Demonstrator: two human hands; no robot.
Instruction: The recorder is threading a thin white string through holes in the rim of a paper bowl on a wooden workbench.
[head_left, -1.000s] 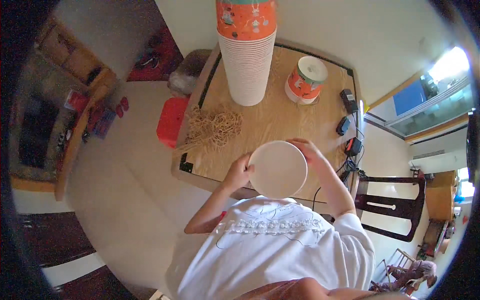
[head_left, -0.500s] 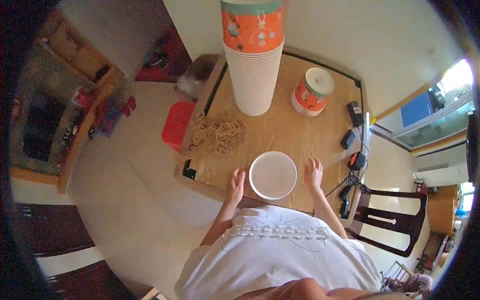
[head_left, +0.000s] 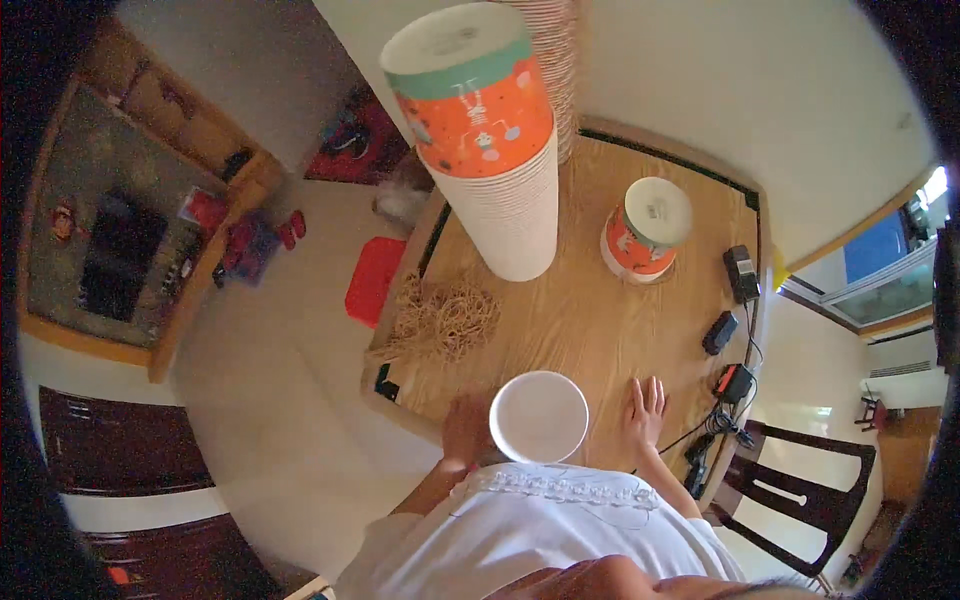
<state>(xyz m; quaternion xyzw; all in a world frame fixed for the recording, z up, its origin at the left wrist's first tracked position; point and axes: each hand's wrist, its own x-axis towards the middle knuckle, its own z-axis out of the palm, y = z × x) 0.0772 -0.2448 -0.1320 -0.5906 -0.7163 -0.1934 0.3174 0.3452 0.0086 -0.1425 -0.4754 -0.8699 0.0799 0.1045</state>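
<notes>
a wood-grained surface [head_left: 590, 350] with dark-trimmed edges fills the middle, and a dark wooden chair [head_left: 795, 490] stands by its right side. a tall stack of paper tubs [head_left: 510, 215] rises upside down toward the far left, its top one orange and green; it blocks part of a second stack [head_left: 558, 75] behind it. a red object [head_left: 375, 282] sits off the surface's left side. a short orange and green stack [head_left: 642, 247], also base up, stands apart on the far right, and a tangle of tan string [head_left: 445, 320] lies at the left edge. the white tub [head_left: 540, 418] is at the near edge, mouth up, close against the person's shirt [head_left: 545, 520]. of the hands, the right hand [head_left: 648, 408] rests palm down, fingers spread; the left hand [head_left: 466, 428] is dim beside the tub, its grip and contact impossible to tell. three black adapters [head_left: 740, 274] and a dark cable [head_left: 735, 428] crowd the right edge.
</notes>
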